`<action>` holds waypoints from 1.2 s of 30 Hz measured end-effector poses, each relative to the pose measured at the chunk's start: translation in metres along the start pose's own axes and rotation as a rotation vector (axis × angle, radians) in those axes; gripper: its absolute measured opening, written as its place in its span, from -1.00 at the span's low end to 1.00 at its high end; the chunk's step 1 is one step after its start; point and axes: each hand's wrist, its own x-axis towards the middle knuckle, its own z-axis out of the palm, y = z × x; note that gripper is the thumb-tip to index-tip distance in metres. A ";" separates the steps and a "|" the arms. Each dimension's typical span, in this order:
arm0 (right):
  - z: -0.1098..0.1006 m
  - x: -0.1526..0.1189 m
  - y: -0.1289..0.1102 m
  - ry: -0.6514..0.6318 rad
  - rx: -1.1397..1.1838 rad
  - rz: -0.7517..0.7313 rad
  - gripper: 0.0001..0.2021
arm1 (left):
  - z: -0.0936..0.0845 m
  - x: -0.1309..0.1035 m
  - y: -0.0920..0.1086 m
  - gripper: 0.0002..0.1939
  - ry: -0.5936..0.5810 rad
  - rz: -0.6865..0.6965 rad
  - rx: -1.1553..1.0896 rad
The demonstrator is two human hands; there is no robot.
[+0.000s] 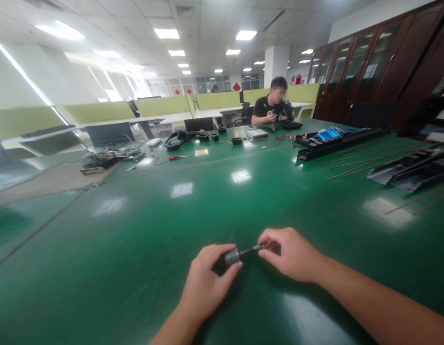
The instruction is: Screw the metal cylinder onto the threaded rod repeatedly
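Just above the table's near side, my left hand (210,278) grips a short grey metal cylinder (232,257) between thumb and fingers. A thin dark rod (249,250) sticks out from the cylinder toward the right. The rod's far end is pinched between the thumb and fingertips of my right hand (288,254), which partly hide it. Both hands are closed on this one piece, and the rod slopes slightly upward to the right. The cylinder's left end lies hidden inside my left hand.
The glossy green table (153,230) spreads around my hands. Farther off lie a screwdriver (175,157), several small black parts and a white box (256,134). Black metal channels (412,167) and thin rods (354,168) lie at right. A person (270,108) sits across, holding something.
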 end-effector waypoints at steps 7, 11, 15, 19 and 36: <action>0.000 -0.001 0.001 -0.006 0.002 0.004 -0.92 | 0.000 -0.001 0.002 -0.76 -0.002 -0.001 0.004; 0.000 0.000 0.000 -0.010 0.000 0.006 -0.93 | 0.000 -0.001 0.001 -0.76 -0.004 -0.015 0.009; -0.001 0.000 0.000 -0.010 -0.007 0.009 -0.93 | 0.000 -0.002 0.001 -0.75 -0.012 -0.014 0.010; -0.001 0.000 0.000 -0.010 -0.009 0.003 -0.93 | 0.001 -0.001 0.001 -0.74 -0.018 -0.017 0.013; 0.000 -0.001 0.004 -0.007 -0.004 -0.005 -0.93 | 0.000 0.000 0.003 -0.76 -0.042 -0.052 -0.007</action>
